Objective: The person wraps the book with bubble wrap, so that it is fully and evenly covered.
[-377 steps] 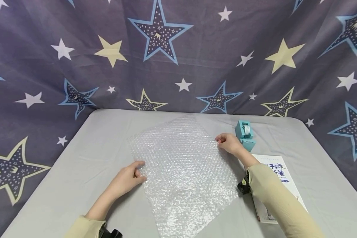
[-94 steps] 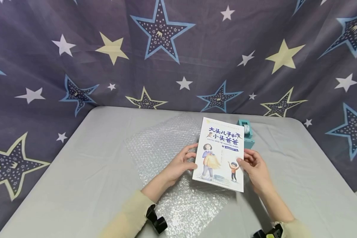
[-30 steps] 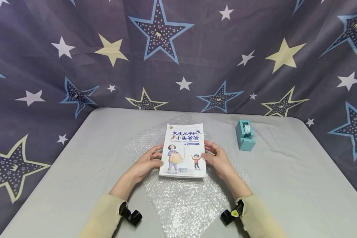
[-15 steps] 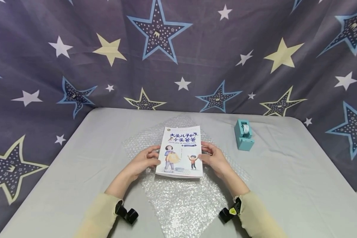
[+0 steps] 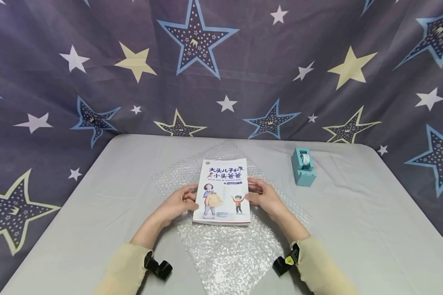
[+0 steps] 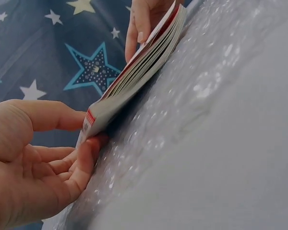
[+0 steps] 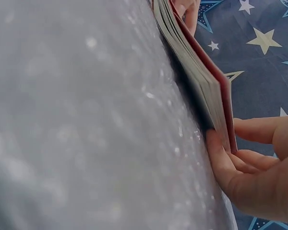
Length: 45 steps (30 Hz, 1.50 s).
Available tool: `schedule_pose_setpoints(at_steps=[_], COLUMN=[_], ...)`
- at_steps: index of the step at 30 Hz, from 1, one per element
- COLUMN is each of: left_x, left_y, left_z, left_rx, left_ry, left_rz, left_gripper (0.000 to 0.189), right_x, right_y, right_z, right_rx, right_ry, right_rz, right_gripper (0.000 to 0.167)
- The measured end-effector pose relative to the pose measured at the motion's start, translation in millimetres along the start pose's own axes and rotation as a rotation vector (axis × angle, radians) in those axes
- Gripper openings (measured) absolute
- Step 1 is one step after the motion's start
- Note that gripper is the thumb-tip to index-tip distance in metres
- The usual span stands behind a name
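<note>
A white paperback book point(image 5: 223, 192) with cartoon figures on its cover lies face up over a sheet of bubble wrap point(image 5: 232, 254). My left hand point(image 5: 177, 205) grips its left edge, thumb near the cover and fingers curled under the spine side, as the left wrist view shows. On the opposite edge my right hand point(image 5: 267, 200) holds the book, thumb on top and fingertips beneath. In the right wrist view the page block point(image 7: 194, 64) hangs slightly above the wrap, with a dark gap under it. The wrap lies flat, turned cornerwise to the table.
A teal tape dispenser point(image 5: 303, 168) with a roll of tape stands at the back right of the table point(image 5: 361, 229). The table has a pale grey cover. A dark star-patterned curtain point(image 5: 221, 82) hangs behind it.
Earlier, both hands lay at the bare bubble wrap with the book at the right. The book was then lifted, carried left over the wrap, and has lately shifted slightly left and nearer.
</note>
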<state>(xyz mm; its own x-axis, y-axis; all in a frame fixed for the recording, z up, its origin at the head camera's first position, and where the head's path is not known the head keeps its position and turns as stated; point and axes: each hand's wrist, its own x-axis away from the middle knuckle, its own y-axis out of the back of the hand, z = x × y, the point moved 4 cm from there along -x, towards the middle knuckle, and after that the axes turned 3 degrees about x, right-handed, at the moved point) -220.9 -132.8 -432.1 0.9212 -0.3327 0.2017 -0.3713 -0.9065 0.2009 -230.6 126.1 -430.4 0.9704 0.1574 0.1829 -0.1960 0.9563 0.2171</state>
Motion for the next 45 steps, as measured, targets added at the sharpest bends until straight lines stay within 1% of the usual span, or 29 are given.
schedule_pose_setpoints(at_steps=[4,8,14,20,26,29,32,36,38,42,43,45], left_x=[0.0,0.5,1.4,1.7,2.1,1.9,0.9,-1.3,-3.3,-9.8,-11.8,-16.8], left_y=[1.5,-0.1,-2.3,-1.0,-0.1,-0.4,-0.7,-0.8,-0.2,3.5,4.8,7.3], left_z=[-1.7,-4.5,-4.9,-7.7,-6.3,-4.7,-4.4,-5.4,-6.2,-11.9,-14.1,-18.9], left_rx=[-0.039,-0.095,-0.103,-0.156,-0.145,-0.15,-0.173,-0.205,-0.225,-0.291,-0.305,-0.331], left_ry=[-0.006,-0.011,-0.011,-0.05,-0.022,-0.034,-0.051,-0.045,-0.031,-0.012,-0.012,-0.015], left_rz=[-0.024,-0.033,-0.03,-0.022,-0.034,-0.021,0.001,0.014,0.003,-0.057,-0.076,-0.094], left_gripper=[0.07,0.07,0.071,0.069,0.074,0.073,0.072,0.071,0.067,0.055,0.053,0.049], right_x=[-2.2,-2.1,0.1,-0.9,-2.7,-3.8,-4.4,-4.2,-4.2,-6.9,-8.4,-11.5], right_y=[-0.2,-1.0,-0.3,3.4,3.7,3.4,3.3,3.6,4.5,7.0,7.9,10.8], right_z=[0.3,1.6,2.3,2.2,0.0,-2.4,-3.1,-2.7,-2.9,-0.2,1.3,4.9], right_rx=[0.001,0.028,0.072,0.116,0.108,0.114,0.122,0.1,0.067,0.003,0.001,0.035], right_ry=[0.024,0.034,0.029,0.025,0.026,0.012,0.004,-0.02,-0.049,-0.084,-0.084,-0.084], right_rz=[0.017,0.003,0.007,0.027,0.047,0.027,0.005,0.001,-0.006,-0.011,-0.01,-0.007], right_gripper=[0.057,0.057,0.056,0.054,0.052,0.047,0.044,0.04,0.036,0.031,0.03,0.029])
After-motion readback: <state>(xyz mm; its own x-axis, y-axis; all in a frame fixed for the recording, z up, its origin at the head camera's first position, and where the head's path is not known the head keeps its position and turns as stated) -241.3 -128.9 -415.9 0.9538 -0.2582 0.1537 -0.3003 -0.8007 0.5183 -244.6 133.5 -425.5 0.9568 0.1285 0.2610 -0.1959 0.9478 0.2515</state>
